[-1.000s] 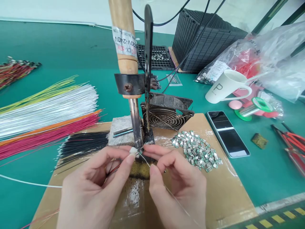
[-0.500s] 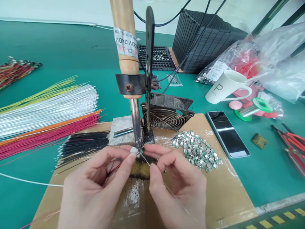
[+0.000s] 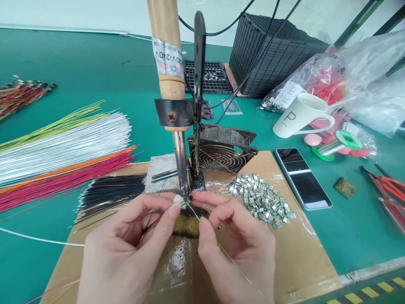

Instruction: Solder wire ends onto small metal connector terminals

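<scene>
**Slight shift, grips same**

Vs 1 s ago: iron [image 3: 169, 90] + stand [image 3: 199, 63] now a touch further R in view; hands approx. same spot. L hand [image 3: 126, 249]: thumb & finger clamped on white plug [image 3: 179, 199], by iron's lower end. R hand [image 3: 240, 240]: thumb & fingers clamped on thin wire [image 3: 195, 214], running toward plug.

Tiny green bit [image 3: 187, 202] btw. hands hard to make out; iron top cut off.

Count, L–R: 2 hands, 1 iron, 1 fan [image 3: 221, 147], 1 mug [image 3: 294, 118], 1 phone [image 3: 303, 179], 1 spool [image 3: 332, 146].
</scene>
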Demonstrator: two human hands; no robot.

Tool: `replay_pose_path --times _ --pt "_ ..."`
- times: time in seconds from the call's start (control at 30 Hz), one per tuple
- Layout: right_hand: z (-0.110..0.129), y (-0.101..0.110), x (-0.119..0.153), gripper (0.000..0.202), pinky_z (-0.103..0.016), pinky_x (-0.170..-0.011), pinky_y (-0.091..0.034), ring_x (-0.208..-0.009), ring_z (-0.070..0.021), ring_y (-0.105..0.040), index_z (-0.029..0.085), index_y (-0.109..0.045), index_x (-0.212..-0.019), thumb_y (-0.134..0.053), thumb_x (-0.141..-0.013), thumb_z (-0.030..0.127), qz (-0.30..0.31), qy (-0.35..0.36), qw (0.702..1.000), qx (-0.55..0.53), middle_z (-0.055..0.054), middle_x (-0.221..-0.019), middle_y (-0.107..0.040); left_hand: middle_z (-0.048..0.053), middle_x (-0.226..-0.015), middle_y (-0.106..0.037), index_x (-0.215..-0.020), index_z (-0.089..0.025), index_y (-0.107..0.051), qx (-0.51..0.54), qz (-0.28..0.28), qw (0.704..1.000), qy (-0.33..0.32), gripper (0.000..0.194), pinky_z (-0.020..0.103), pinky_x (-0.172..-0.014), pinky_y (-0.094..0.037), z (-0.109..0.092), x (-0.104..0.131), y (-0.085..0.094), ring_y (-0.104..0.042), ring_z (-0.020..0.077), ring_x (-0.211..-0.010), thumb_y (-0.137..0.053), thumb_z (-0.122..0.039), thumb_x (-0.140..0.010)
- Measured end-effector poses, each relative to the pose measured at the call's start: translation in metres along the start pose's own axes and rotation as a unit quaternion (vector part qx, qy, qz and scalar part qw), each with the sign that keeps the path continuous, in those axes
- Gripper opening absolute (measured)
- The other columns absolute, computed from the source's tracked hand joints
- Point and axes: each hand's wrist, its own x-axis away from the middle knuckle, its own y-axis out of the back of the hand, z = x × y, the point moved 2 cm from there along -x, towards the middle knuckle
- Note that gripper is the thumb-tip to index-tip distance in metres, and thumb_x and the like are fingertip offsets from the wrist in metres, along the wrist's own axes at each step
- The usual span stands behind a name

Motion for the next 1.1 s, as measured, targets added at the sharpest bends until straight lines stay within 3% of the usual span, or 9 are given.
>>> replay_pose_path --times 0.47,0.83,1.1 --pt "0.0004 0.0001 -0.0002 0.022 -0.038 -0.101 -0.061 -0.107 -0.0226 -0.08 0.025 -0.064 -0.075 -0.067 -0.082 0.004 0.006 0.016 1.0 -0.006 -0.002 -0.116 -0.082 -0.005 -0.088 -0.079 -0.086 -0.029 -0.076 0.006 0.005 1.0 0.007 0.014 0.006 -0.061 -0.056 -0.0031 -0.0022 -0.004 -0.073 0.0093 -0.069 -0.081 -0.041 -0.089" --pt "-0.0017 0.0004 0.0014 0.019 -0.037 -0.103 -0.058 -0.111 -0.0218 -0.078 0.025 -0.062 -0.072 -0.067 -0.081 0.009 0.005 -0.032 0.999 -0.012 0.001 -0.119 -0.081 -0.001 -0.085 -0.08 -0.082 -0.025 -0.076 0.021 0.009 0.999 0.036 0.018 0.006 -0.056 -0.054 -0.0061 -0.0035 -0.0045 -0.072 0.0106 -0.064 -0.085 -0.041 -0.08" --pt "-0.002 0.0 0.0024 0.018 -0.045 -0.105 -0.056 -0.113 -0.0252 -0.077 0.026 -0.061 -0.072 -0.068 -0.08 0.012 -0.003 -0.05 0.999 -0.012 0.001 -0.118 -0.081 -0.001 -0.088 -0.08 -0.084 -0.027 -0.076 0.025 0.016 0.998 0.049 0.021 0.006 -0.06 -0.055 -0.0027 -0.0014 -0.0015 -0.072 0.0104 -0.068 -0.086 -0.044 -0.079"
